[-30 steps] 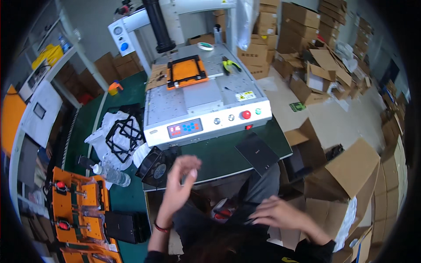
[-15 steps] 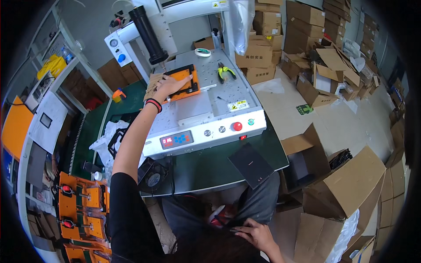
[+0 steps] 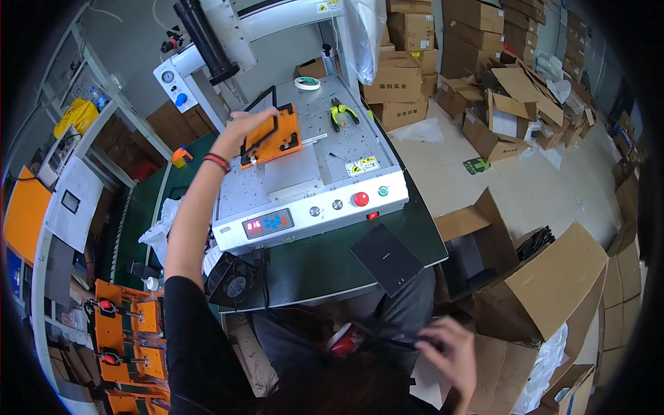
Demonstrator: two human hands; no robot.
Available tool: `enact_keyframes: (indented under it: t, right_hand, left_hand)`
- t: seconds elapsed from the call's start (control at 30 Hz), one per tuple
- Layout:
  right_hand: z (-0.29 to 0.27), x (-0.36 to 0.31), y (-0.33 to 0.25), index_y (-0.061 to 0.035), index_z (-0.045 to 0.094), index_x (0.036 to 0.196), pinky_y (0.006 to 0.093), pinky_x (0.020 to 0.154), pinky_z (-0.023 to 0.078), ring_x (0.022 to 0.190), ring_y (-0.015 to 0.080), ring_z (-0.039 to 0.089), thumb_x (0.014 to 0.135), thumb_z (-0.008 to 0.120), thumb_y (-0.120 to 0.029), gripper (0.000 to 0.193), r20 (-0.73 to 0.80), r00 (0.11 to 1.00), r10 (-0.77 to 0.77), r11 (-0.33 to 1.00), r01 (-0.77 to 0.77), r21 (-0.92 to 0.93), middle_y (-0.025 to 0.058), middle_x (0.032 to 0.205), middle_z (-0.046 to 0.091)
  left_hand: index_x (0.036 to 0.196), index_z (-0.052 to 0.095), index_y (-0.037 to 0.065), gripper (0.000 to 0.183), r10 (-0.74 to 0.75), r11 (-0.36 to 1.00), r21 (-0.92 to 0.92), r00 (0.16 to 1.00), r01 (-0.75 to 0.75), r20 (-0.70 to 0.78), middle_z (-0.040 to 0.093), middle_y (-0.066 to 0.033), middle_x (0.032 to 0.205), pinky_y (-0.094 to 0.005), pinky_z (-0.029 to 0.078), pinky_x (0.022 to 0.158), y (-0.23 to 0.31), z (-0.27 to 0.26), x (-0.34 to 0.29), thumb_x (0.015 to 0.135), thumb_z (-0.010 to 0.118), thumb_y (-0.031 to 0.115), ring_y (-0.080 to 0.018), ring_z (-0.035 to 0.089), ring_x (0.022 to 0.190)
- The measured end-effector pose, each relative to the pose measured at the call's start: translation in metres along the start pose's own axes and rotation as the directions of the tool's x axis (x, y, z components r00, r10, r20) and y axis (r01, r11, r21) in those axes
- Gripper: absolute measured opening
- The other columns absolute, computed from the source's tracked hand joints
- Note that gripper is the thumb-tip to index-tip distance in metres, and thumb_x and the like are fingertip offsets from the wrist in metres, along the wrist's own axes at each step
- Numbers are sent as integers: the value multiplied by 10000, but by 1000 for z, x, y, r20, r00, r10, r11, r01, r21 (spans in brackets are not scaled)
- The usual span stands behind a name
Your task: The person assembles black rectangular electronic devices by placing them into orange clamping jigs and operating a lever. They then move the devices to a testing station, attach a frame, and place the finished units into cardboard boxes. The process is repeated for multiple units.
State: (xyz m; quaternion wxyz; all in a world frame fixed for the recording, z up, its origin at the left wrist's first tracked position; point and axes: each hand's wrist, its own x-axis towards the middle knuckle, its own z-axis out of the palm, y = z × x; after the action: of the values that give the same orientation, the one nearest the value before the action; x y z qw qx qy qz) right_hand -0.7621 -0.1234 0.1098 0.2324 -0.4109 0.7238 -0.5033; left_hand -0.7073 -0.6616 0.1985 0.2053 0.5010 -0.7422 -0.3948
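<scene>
Here, L fingers [image 3: 250, 123] snug on frame [image 3: 265, 135], R fingers' [image 3: 447, 332] hold unclear; specked worktop [image 3: 321, 107], ctns [image 3: 391, 77]

Grey machine bed [image 3: 238, 194] bearing an orange fixture [image 3: 289, 123], yellow-green pliers [image 3: 344, 111], tape roll [image 3: 308, 88], perhaps a thin tool [image 3: 335, 155]

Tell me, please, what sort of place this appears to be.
Probably a small assembly workshop: a white benchtop machine with a control panel, an orange fixture on it, and stacked cardboard boxes beyond suggest so.

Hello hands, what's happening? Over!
Left hand gripping black frame, tilted over orange fixture. Right hand apart, grip unclear. Lime-green pliers right of fixture, not blocking.
</scene>
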Motion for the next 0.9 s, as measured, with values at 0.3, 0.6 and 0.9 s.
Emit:
enact_keyframes:
  t: [0.3, 0.6, 0.9]
  right_hand:
    - [74, 153, -85, 2, 673, 929, 270, 572, 426, 646, 185, 534, 732, 695, 39, 202, -382, 672, -634, 773, 549, -319, 97, 774, 511]
    - [219, 321, -69, -118, 691, 893, 381, 588, 466, 713, 260, 586, 779, 666, -175, 130, 94, 626, -774, 488, 684, -543, 63, 789, 551]
    - [222, 333, -76, -135, 729, 894, 401, 684, 492, 832, 272, 587, 815, 629, -241, 165, 252, 671, -698, 431, 674, -601, 79, 850, 628]
  left_hand:
    - [1431, 212, 140, 1041, 732, 181, -972, 639, 151, 236, 252, -379, 1375, -551, 293, 1004, -108, -64, -253, 648, 687, 635, -486, 361, 1222]
    - [1437, 193, 202, 1149, 708, -416, -885, 685, 211, -170, 182, -367, 1408, -599, 280, 1003, -186, -27, -318, 540, 765, 638, -498, 275, 1273]
    - [1434, 205, 218, 1197, 693, -462, -866, 687, 190, -219, 144, -392, 1402, -579, 289, 1010, -204, -25, -318, 484, 745, 707, -501, 289, 1263]
